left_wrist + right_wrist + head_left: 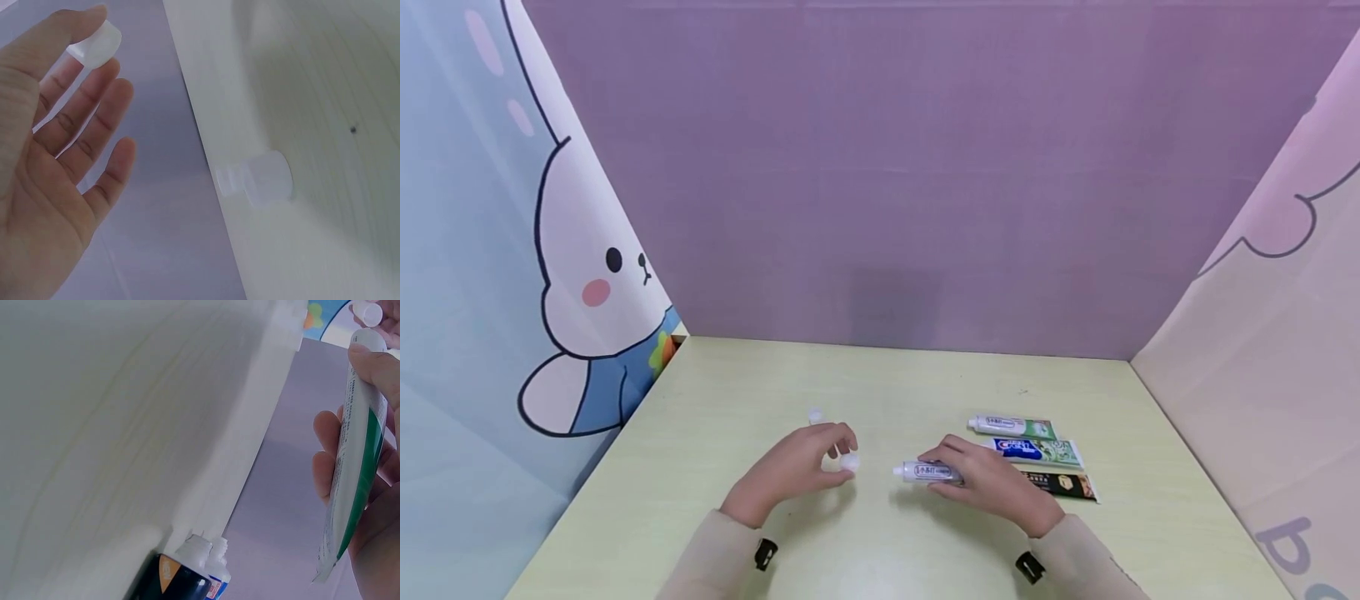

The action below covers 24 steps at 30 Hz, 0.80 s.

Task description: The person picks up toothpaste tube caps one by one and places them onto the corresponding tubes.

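Note:
My left hand (805,467) pinches a small white cap (100,45) between thumb and fingertips, the other fingers spread loosely. To its right, my right hand (981,477) grips a white and green toothpaste tube (359,462), raised above the table. The tube's narrow white end points left toward the cap, with a gap between them. Behind the left hand, white cap-like pieces (269,179) lie on the table, a wider one beside a narrower one.
Right of the right hand lie a white and green toothpaste tube (1011,427), a blue and green toothpaste tube (1037,451) and a black toothpaste tube (1063,485), side by side. Fabric walls (887,183) enclose the pale table (737,375) at the back and both sides.

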Available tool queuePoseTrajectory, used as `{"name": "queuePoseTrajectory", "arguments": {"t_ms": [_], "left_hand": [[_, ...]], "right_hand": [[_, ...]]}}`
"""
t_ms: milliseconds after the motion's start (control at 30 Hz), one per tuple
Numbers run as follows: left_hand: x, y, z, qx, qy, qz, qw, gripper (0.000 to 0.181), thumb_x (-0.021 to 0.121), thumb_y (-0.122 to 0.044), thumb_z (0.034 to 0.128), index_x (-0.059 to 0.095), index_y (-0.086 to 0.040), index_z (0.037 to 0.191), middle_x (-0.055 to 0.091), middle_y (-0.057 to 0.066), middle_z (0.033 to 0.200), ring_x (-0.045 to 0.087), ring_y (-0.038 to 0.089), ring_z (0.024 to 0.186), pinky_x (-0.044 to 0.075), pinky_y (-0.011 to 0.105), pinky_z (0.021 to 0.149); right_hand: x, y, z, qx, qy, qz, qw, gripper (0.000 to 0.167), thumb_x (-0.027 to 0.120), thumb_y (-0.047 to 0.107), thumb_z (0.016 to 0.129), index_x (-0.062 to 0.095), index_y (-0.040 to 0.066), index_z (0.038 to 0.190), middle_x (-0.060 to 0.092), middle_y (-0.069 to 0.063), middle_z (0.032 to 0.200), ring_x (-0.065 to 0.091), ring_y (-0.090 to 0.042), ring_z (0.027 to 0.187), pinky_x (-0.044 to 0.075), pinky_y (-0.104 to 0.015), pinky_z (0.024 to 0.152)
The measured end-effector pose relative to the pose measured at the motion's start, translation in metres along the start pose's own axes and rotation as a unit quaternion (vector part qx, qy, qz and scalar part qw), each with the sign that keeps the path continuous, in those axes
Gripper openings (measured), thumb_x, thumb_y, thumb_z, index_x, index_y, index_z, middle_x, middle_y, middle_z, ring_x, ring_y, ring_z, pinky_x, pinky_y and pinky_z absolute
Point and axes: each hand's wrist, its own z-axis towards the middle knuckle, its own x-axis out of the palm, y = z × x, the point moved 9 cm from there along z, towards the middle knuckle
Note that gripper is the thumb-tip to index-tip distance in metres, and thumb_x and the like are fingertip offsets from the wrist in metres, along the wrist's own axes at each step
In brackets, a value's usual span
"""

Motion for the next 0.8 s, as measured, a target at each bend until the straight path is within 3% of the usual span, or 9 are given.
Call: {"name": "queuePoseTrajectory", "arguments": {"t_ms": [133, 433, 800], "left_hand": [[0.005, -0.002, 0.006, -0.001, 0.009, -0.012, 0.9999, 0.025, 0.08, -0.032, 0.0864, 0.063, -0.023, 0.102, 0.061, -0.017, 0.096, 0.061, 0.007, 0.091, 0.052, 0.028, 0.082], [0.009, -0.015, 0.014, 0.041, -0.011, -0.017, 0.999, 0.028, 0.079, -0.031, 0.0881, 0.07, -0.017, 0.111, 0.066, -0.012, 0.101, 0.063, 0.008, 0.091, 0.053, 0.026, 0.082], [0.014, -0.023, 0.02, 0.051, -0.015, -0.063, 0.9966, 0.027, 0.078, -0.032, 0.0894, 0.071, -0.018, 0.111, 0.065, -0.012, 0.1, 0.063, 0.011, 0.091, 0.055, 0.033, 0.083]], "right_hand": [[0.0, 0.002, 0.002, 0.0, -0.002, 0.002, 1.0, 0.036, 0.076, 0.034, 0.091, 0.068, 0.02, 0.124, 0.063, 0.01, 0.11, 0.057, -0.001, 0.089, 0.054, -0.021, 0.074], [-0.001, 0.006, 0.006, -0.007, -0.017, 0.008, 0.9998, 0.036, 0.073, 0.037, 0.093, 0.068, 0.019, 0.123, 0.063, 0.01, 0.111, 0.058, -0.001, 0.089, 0.054, -0.02, 0.074], [-0.001, 0.009, 0.008, -0.018, -0.033, 0.027, 0.9989, 0.034, 0.07, 0.038, 0.095, 0.067, 0.019, 0.123, 0.062, 0.011, 0.11, 0.056, 0.0, 0.089, 0.052, -0.018, 0.074]]}}
